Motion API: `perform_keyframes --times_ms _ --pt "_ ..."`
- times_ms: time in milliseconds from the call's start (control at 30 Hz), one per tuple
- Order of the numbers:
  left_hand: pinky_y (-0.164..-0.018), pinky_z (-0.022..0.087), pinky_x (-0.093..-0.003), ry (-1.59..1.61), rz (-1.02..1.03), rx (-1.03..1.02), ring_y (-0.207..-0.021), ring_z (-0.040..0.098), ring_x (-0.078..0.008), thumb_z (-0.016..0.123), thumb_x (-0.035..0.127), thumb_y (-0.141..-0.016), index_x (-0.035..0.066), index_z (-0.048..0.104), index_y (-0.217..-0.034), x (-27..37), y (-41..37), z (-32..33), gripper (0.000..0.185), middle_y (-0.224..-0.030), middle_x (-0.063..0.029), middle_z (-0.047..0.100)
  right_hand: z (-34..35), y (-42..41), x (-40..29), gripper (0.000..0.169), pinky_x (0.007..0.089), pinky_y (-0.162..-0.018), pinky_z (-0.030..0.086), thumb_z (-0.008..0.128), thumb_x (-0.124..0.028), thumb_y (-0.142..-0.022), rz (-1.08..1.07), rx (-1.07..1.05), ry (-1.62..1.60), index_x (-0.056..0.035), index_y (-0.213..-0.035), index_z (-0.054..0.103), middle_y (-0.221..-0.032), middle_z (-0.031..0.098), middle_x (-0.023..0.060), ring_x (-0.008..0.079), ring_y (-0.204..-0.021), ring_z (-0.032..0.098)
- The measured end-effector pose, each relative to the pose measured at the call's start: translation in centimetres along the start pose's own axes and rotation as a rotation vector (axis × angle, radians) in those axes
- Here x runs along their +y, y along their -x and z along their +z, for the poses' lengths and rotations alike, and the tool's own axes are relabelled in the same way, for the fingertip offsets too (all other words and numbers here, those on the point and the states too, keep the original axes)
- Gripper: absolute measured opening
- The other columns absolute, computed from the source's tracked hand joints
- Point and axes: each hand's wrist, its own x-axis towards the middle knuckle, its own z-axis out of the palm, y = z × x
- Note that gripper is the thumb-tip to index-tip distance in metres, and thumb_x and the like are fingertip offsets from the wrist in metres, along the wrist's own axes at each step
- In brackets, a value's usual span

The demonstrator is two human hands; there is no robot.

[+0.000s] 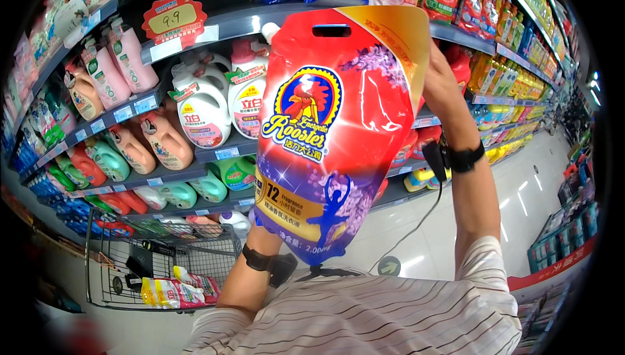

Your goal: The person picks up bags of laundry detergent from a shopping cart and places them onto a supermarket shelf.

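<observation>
A large red and purple laundry detergent refill pouch (337,145) is held up before my chest, its printed rooster front towards me. It has a white spout at the upper left and a slot handle near the top. My right hand (437,77) grips the pouch's upper right edge, with its fingers partly hidden behind. At the lower left, my left hand (267,232) supports the pouch from behind; the pouch covers most of that hand. Black straps circle both wrists.
Shelves of detergent bottles (200,111) curve around the front. Below left stands a wire shopping cart (229,242) holding colourful pouches (173,292) and dark items. A cable (415,230) hangs from the right wrist device (434,160). Tiled floor (488,208) stretches right.
</observation>
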Motion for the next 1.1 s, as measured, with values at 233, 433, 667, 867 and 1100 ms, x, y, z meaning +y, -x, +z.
perform_keyframes --times_ms 233,433,667,867,1100 --pt "-0.079 0.058 -0.0464 0.022 -0.145 0.05 -0.106 0.062 -0.0415 0.049 0.046 -0.098 0.005 0.038 -0.145 -1.2 2.6 -1.5 0.063 -0.132 -0.0283 0.052 1.7 -6.6 -0.2 0.064 0.0345 -0.102 0.046 0.078 -0.022 -0.081 -0.481 -0.686 0.325 -0.0032 -0.136 0.051 -0.138 0.052 0.0145 0.0237 -0.135 0.047" --pt "-0.073 0.06 -0.0459 0.071 -0.237 -0.007 -0.102 0.064 -0.0447 0.052 0.047 -0.096 0.003 0.036 -0.145 -1.0 1.9 0.0 0.068 -0.131 -0.0318 0.051 2.7 -7.1 1.7 0.026 0.0269 -0.086 0.052 0.065 -0.018 -0.093 0.023 -0.57 0.358 0.0028 -0.108 0.066 -0.098 0.071 0.0064 0.0125 -0.093 0.066" --pt "-0.078 0.057 -0.0502 0.098 -0.499 -0.326 -0.114 0.058 -0.0437 0.047 0.049 -0.096 0.001 0.036 -0.145 2.6 -1.6 1.6 0.07 -0.135 -0.0258 0.05 5.5 -12.3 -4.1 0.021 0.031 -0.079 0.052 0.059 -0.005 -0.093 -0.147 -0.677 0.502 0.0026 -0.112 0.064 -0.09 0.071 0.0093 0.0151 -0.084 0.064" --pt "-0.108 0.034 -0.0623 0.156 -0.099 -0.143 -0.137 0.037 -0.0447 0.043 0.052 -0.097 0.006 0.033 -0.149 1.1 -4.1 -0.7 0.071 -0.151 -0.0233 0.035 5.5 -13.9 -9.5 0.021 0.03 -0.075 0.05 0.066 -0.012 -0.093 -0.176 -0.73 0.675 0.0028 -0.108 0.066 -0.086 0.069 0.0055 0.0111 -0.079 0.06" --pt "-0.104 0.028 -0.076 0.128 -0.179 -0.151 -0.136 0.035 -0.0506 0.041 0.063 -0.093 0.01 0.034 -0.15 1.7 -6.4 -0.2 0.078 -0.154 -0.0212 0.033 2.5 -17.2 -6.9 0.019 0.0306 -0.072 0.047 0.067 -0.016 -0.092 -0.063 -0.666 0.959 0.0023 -0.095 0.065 -0.077 0.064 0.0018 0.0101 -0.076 0.056"
